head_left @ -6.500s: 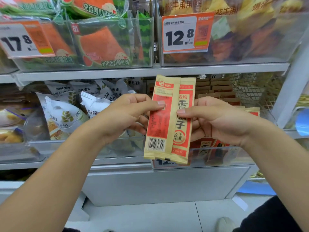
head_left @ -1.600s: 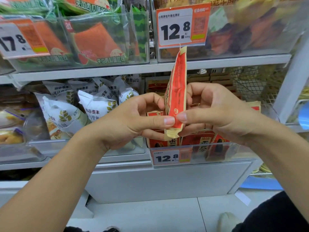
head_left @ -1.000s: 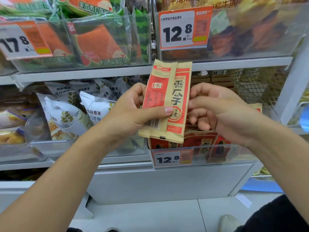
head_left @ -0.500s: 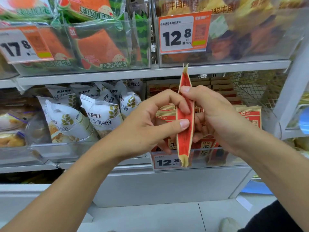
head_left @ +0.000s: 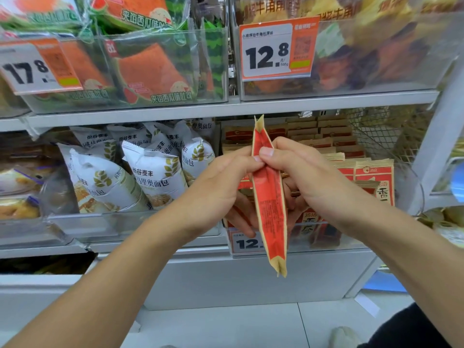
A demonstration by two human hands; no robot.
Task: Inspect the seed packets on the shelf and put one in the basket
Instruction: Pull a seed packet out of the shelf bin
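Left hand [head_left: 216, 187] and right hand [head_left: 308, 179] both pinch red seed packet [head_left: 270, 197], edge-on, upright, before shelf bin [head_left: 326, 237] of matching packets.

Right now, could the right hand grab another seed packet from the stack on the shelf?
Probably not yet: the right hand is pinching the held packet. The stacked packets stand uncovered close behind it.

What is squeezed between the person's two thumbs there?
The red seed packet, edge-on in the head view, pinched by the left hand and right hand.
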